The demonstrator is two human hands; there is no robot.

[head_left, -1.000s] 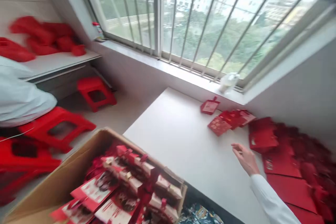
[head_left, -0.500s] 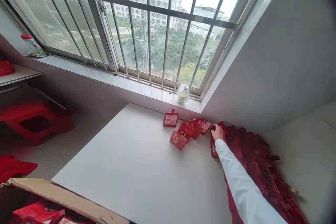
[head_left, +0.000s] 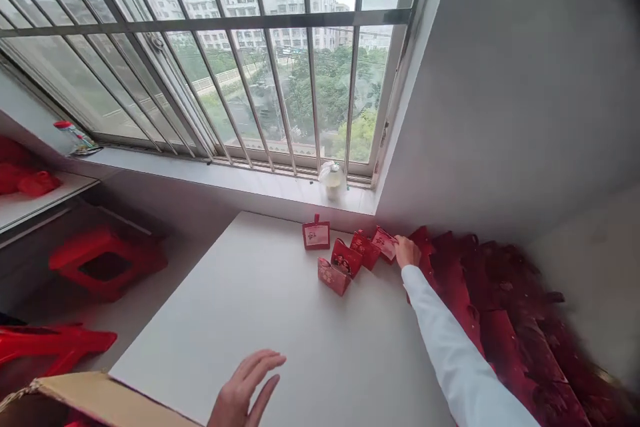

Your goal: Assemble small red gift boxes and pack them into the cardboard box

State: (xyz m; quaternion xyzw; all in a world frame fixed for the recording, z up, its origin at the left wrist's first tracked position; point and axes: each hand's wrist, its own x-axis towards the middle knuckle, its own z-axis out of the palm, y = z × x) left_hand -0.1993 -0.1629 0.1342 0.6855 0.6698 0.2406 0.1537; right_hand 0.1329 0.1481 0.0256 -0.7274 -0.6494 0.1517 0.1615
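At the far right of the white table, my right hand (head_left: 407, 251), in a white sleeve, has its fingers closed at the right edge of a small red gift pouch (head_left: 384, 243) with a pink panel. The fingertips are partly hidden. Several similar pouches lie just left of it: a red one (head_left: 365, 249), one with a printed picture (head_left: 347, 257) and a paler floral one (head_left: 334, 276). Another pouch with a loop (head_left: 316, 234) stands apart at the table's back edge. Low in the view, my left hand (head_left: 245, 387) is over the table, fingers extended and holding nothing.
Overlapping rows of red pouches (head_left: 493, 307) cover the table's right side along the wall. A cardboard box (head_left: 115, 400) stands at the front left. Red stools (head_left: 107, 260) are on the floor. A cup in a plastic bag (head_left: 333, 180) sits on the windowsill.
My left hand has come into view from below. My right hand has shifted slightly toward the pink-panelled pouch. The head view has turned, and the box now shows less of its contents.
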